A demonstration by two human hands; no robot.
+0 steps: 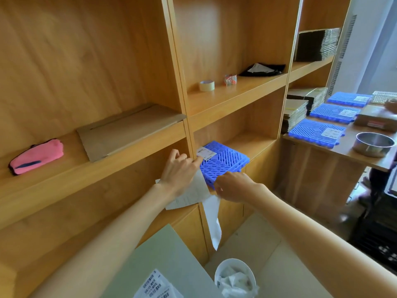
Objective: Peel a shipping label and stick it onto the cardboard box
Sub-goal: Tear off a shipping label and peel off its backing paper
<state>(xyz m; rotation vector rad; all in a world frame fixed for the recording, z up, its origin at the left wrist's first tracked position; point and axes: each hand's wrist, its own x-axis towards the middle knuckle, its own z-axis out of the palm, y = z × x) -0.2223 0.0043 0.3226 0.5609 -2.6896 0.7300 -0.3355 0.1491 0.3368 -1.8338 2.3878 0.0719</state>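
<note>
Starting far left: pink pouch (36,157) lies on the wooden shelf (90,168), flat cardboard piece (129,130) just beside it on the same board. Left hand (179,168) reaches toward the next compartment, fingers curled, pinching a white shipping label sheet (191,194) that hangs below the palm and tilts down. Index fingertip sits near a small label (205,153) stuck on the blue plastic tile (225,162) in the lower middle compartment. Right hand (234,187) is just beside the left, fingers pinched closed on a white backing strip (212,220) that dangles straight down. Whether the strip is still joined to the sheet, can't tell. Below the hands: a pale green surface (163,261) with barcode labels (154,286) at the bottom edge, then a white bin (235,278) holding crumpled paper. Above, middle shelf carries a tape roll (207,85), a small packet (230,79), a black item (263,69). Right compartments hold stacks of flattened cardboard boxes (315,45). Far right table (348,147) has three more blue tiles (315,132) with labels, a closed cardboard box (376,120), a metal bowl (374,144). Another person's hand (391,105) shows at the right edge, blurred.
</note>
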